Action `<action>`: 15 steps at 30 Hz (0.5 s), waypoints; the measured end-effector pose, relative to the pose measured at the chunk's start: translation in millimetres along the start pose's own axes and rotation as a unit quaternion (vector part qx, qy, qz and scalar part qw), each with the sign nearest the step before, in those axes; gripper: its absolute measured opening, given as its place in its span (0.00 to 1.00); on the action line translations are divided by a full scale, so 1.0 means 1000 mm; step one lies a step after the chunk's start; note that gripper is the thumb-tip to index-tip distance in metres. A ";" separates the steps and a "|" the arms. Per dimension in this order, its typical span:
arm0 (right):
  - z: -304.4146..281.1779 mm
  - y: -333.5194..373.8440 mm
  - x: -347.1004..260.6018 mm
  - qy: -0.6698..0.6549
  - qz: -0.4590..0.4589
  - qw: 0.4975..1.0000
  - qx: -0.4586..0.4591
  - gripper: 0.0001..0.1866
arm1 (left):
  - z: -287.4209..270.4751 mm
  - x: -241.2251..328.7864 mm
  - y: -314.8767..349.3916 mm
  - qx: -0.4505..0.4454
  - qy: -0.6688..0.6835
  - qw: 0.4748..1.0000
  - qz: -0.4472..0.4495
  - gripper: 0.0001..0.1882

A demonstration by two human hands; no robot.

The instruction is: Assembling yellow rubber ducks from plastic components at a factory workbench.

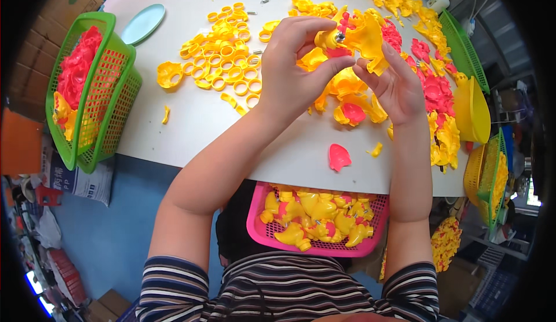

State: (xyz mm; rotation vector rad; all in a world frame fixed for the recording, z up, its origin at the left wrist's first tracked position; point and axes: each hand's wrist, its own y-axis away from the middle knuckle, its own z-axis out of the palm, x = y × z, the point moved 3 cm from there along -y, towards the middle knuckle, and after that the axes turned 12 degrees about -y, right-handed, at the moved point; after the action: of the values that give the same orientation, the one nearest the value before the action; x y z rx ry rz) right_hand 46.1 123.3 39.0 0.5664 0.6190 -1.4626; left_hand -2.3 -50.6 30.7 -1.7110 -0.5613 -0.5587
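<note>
Above the middle of the white round worktop [191,119], the left hand [292,61] and right hand [397,87] both pinch a small yellow moulded plastic toy piece [362,35]. It looks light, stiff and smooth; its edges offer the surest hold.

Two green baskets [87,90], one pink basket [258,223], one blue plate [143,23].

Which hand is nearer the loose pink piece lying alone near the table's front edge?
Right. The right hand is up above the pink piece, slightly to its right; the left hand is farther up and to its left.
</note>
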 end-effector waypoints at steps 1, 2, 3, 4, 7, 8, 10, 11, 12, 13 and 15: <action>-0.004 -0.001 0.000 0.009 -0.018 1.000 0.002 0.22 | 0.000 -0.001 0.000 -0.002 -0.002 1.000 -0.002 0.24; -0.006 0.000 0.000 0.006 -0.017 1.000 0.003 0.22 | -0.001 0.000 0.000 0.003 -0.014 1.000 0.022 0.24; -0.007 0.000 0.000 -0.016 -0.018 1.000 0.007 0.22 | -0.003 0.001 0.000 0.009 -0.025 0.999 0.047 0.24; -0.009 0.001 0.000 -0.037 -0.019 0.999 0.011 0.21 | -0.003 0.001 0.000 0.006 -0.026 0.999 0.045 0.24; -0.014 0.002 0.003 -0.039 -0.038 0.998 0.028 0.21 | -0.004 0.002 -0.001 0.006 -0.032 0.998 0.047 0.25; -0.013 0.002 0.005 -0.041 -0.038 0.998 0.030 0.21 | -0.004 0.002 -0.001 0.006 -0.034 0.998 0.053 0.24; -0.009 0.001 0.006 -0.029 -0.044 0.998 0.040 0.15 | -0.004 0.002 -0.001 0.004 -0.035 0.998 0.060 0.24; -0.007 0.001 0.006 -0.031 -0.045 0.998 0.041 0.15 | -0.003 0.002 -0.001 0.000 -0.049 0.996 0.076 0.24; -0.006 0.002 0.005 -0.004 -0.057 0.997 0.047 0.16 | -0.002 0.003 -0.001 -0.004 -0.063 0.994 0.093 0.24; -0.006 0.003 0.002 0.023 -0.070 0.996 0.054 0.16 | -0.002 0.004 -0.001 -0.006 -0.061 0.994 0.096 0.24; -0.012 0.000 -0.002 0.115 -0.093 0.985 0.085 0.18 | -0.002 0.004 -0.001 -0.007 -0.086 0.992 0.087 0.24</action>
State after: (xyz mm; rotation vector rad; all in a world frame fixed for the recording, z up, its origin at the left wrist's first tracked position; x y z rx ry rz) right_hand 45.6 132.9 31.1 0.8382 0.7466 -1.6489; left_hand 0.4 -52.1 34.2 -1.8123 -0.5249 -0.2929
